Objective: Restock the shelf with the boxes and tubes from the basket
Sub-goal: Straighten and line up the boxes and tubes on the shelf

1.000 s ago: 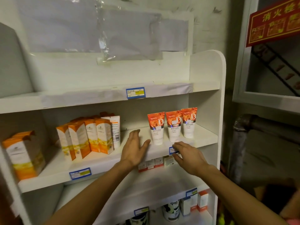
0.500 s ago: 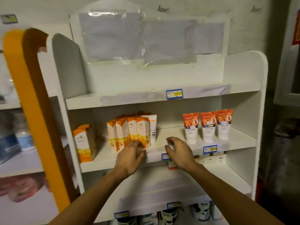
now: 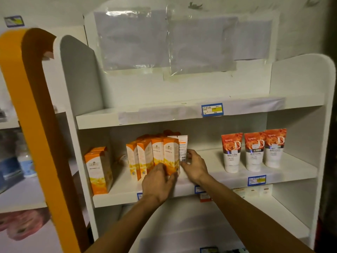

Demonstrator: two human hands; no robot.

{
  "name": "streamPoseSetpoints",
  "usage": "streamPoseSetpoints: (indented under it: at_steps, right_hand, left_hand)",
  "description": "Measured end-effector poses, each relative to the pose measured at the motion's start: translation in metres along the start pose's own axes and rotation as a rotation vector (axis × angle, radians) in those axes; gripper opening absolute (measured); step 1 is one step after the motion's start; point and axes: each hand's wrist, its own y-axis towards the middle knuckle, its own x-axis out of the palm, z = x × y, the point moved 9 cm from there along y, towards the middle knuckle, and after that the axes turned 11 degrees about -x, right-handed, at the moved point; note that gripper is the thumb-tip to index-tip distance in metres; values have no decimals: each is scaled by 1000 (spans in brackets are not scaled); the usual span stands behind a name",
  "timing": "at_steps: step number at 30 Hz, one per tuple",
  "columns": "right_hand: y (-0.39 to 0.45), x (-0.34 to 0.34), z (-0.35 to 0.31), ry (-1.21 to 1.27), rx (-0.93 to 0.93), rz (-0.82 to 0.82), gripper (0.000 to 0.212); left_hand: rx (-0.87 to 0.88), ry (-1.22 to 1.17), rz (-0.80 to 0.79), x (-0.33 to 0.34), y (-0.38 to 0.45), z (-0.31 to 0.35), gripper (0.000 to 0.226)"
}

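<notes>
On the white middle shelf [image 3: 237,177], the left hand [image 3: 157,181] holds the rightmost orange-and-white carton [image 3: 171,154]; the right hand's [image 3: 194,166] grip pinches the white tube [image 3: 182,149] behind it.

You see orange & white boxes [image 3: 157,156], white tubes [image 3: 253,151] w/ orange rose tops, a white shelf [image 3: 237,175], blue & yellow tags [image 3: 212,109].

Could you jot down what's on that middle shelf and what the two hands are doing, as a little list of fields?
shelf: white middle shelf
left side: lone orange box
centre: row of orange boxes, white tube behind
right side: three rose tubes, upright
left hand: fingers on the front box of the row
right hand: touching the white tube
basket: not in view
</notes>
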Motion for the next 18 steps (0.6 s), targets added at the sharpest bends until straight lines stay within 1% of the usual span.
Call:
streamPoseSetpoints:
  at_steps: [6,9,13,18]
  right_hand:
    - [6,-1,7,-27,-34,-31,37]
    - [11,-8,4,-110,-55,-34,36]
    - [9,-15,4,-159,-40,-46,36]
    - [-4,-42,-1,-362,-132,5,47]
  left_hand:
    - [-60,-18,87,12,7,-8,39]
    - [-74,-21,119,12,8,-9,38]
    - [-73,-18,134,11,6,-6,42]
    - [-60,1,129,13,4,-3,44]
